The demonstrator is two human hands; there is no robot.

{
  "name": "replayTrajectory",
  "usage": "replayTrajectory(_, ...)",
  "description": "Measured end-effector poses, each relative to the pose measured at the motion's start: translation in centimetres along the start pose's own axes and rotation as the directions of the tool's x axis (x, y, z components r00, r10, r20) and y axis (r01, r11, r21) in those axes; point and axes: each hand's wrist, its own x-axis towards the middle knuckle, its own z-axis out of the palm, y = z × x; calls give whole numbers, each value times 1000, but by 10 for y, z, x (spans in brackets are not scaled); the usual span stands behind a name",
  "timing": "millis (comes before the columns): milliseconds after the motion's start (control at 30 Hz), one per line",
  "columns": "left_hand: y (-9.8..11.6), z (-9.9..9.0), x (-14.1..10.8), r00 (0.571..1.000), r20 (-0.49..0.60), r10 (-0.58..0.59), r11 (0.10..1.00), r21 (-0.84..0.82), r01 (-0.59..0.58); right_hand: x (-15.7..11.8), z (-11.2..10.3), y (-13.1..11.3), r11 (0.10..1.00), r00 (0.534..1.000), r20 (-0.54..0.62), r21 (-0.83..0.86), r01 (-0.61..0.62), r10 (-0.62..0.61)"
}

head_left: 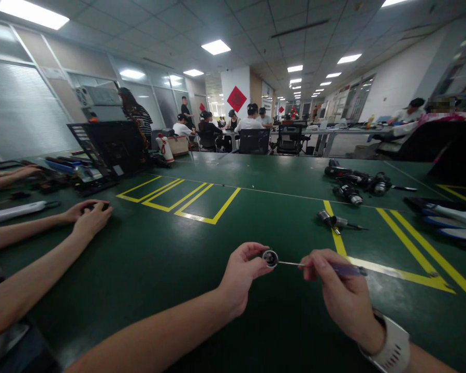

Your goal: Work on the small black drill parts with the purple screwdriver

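Between the thumb and fingers of my left hand [244, 272] is a small round metal housing [270, 258], its open end facing me and dark parts showing inside. My right hand [339, 290] is closed around the purple handle of a screwdriver [347, 269]. The thin shaft points left and its tip meets the right side of the housing's rim; whether it goes inside I cannot tell. Both hands are above the green table [202, 290]. Beyond my right hand, a metal cylindrical part with a thin shaft [339, 221] lies across a yellow tape line.
Several dark motor-like parts [357, 181] lie at the back right. Blue-and-white tools [454, 223] sit in a dark tray at the right edge. At left, a co-worker's hands [91, 215] hold a small dark object. A black rack [108, 147] stands behind them.
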Motion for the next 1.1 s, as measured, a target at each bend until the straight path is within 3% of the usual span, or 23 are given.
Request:
replayTrajectory(167, -5, -1, -2, 996, 48, 80, 997, 18, -81, -7, 5, -10, 947, 972, 209, -276, 165, -109)
replayTrajectory(433, -6, 1, -4, 994, 49, 100, 994, 49, -102, -12, 8, -10, 897, 925, 321, -316, 308, -205)
replayTrajectory(633, -7, 2, -3, 992, 53, 112, 993, 36, -114, -10, 9, -14, 923, 959, 249, -320, 214, -136)
replayTrajectory(900, -2, 4, -6, 995, 21, 100, 994, 49, -101, -6, 8, -9, 962, 991, 105, -268, -52, 82)
replayTrajectory(1100, -4, 3, -4, 993, 14, 116, 991, 64, -117, -7, 8, -11, 975, 988, 113, -207, -84, 109)
